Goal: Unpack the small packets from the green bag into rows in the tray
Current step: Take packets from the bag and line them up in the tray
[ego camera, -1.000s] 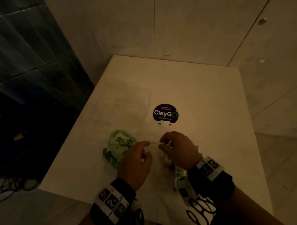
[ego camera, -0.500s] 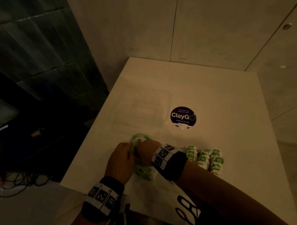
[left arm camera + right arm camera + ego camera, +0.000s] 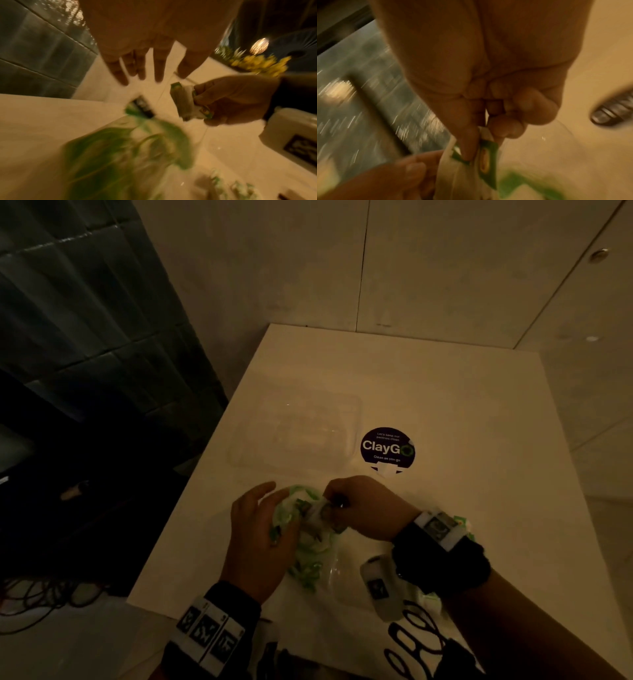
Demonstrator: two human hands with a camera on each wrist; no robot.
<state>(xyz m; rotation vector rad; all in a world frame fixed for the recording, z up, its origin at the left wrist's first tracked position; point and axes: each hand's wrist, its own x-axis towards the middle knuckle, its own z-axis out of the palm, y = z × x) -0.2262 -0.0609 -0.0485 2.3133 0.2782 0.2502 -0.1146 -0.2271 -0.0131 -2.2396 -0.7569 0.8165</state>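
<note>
The green bag (image 3: pixel 310 549) lies crumpled near the front of the white table (image 3: pixel 479 422). My left hand (image 3: pixel 263 518) rests on the bag's left side with straight, spread fingers (image 3: pixel 137 67). My right hand (image 3: pixel 359 505) pinches a small stack of green-and-white packets (image 3: pixel 318 510) just above the bag's mouth. The same packets (image 3: pixel 187 102) show clearly in the left wrist view, and blurred under my fingertips as packets (image 3: pixel 485 155) in the right wrist view. More packets (image 3: pixel 460 522) lie behind my right wrist, mostly hidden. An empty clear tray (image 3: pixel 352 419) sits farther back.
A round dark ClayGo sticker (image 3: pixel 387 449) lies right of the clear tray. A white paper bag with black print (image 3: pixel 411 648) covers the table's front edge. The table's left edge (image 3: pixel 191 508) drops to a dark floor with cables (image 3: pixel 41 597). Walls close the far side.
My right hand crossed left from the tray to the green bag and now holds a stack of packets at its mouth. My left hand has opened flat against the bag.
</note>
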